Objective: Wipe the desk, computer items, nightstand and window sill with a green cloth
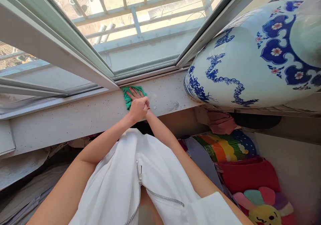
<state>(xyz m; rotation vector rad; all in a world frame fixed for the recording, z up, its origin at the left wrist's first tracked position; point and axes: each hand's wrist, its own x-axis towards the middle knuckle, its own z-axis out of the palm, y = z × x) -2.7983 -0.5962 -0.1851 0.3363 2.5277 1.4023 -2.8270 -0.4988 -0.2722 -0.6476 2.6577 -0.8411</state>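
Note:
A crumpled green cloth (pixel 127 100) lies on the white speckled windowsill (pixel 164 99), close to the foot of the window frame. On top of it rests my right hand (pixel 134 93), palm down with the fingers stretched out and spread. My left hand (pixel 139 108) is closed round my right wrist, where a thin red band shows. The left fingertips are partly hidden. Just right of the cloth, a small white speck and a dark smudge (pixel 176 105) mark the sill.
A large blue-and-white porcelain vase (pixel 230 61) stands at the sill's right end. Sliding window frames (pixel 82 47) edge the sill, with a metal railing (pixel 136 20) outside. Below on the right lie a red folded cloth (pixel 250 173) and a colourful cushion (pixel 225 146).

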